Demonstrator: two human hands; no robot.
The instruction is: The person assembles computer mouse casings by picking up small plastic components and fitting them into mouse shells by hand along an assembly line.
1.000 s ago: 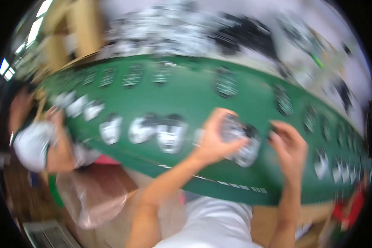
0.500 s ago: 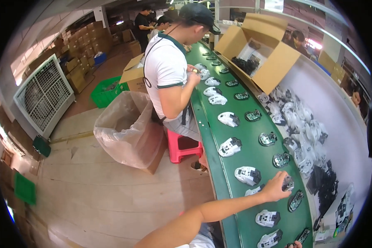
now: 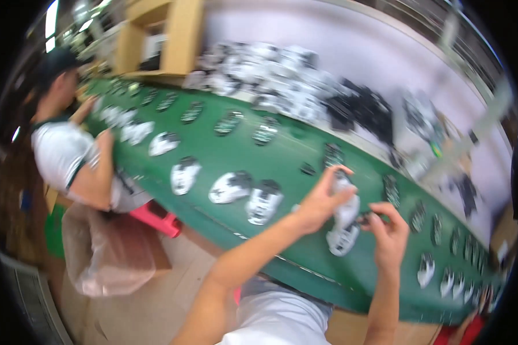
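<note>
A long green conveyor belt [image 3: 282, 155] crosses the workshop, dotted with shoe uppers. The left hand [image 3: 319, 201] grips a white shoe upper [image 3: 345, 221] lying on it; the right hand [image 3: 388, 230] pinches its edge. A co-worker [image 3: 69, 155] sits beside a plastic-lined bin [image 3: 106, 253].

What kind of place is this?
Probably a shoe factory line: a long green conveyor belt carries rows of white-and-black shoe uppers, a seated co-worker works alongside, and both hands handle one upper.

both hands reach forward, left hand [image 3: 319, 204] curled, right hand [image 3: 390, 230] pinching
</note>
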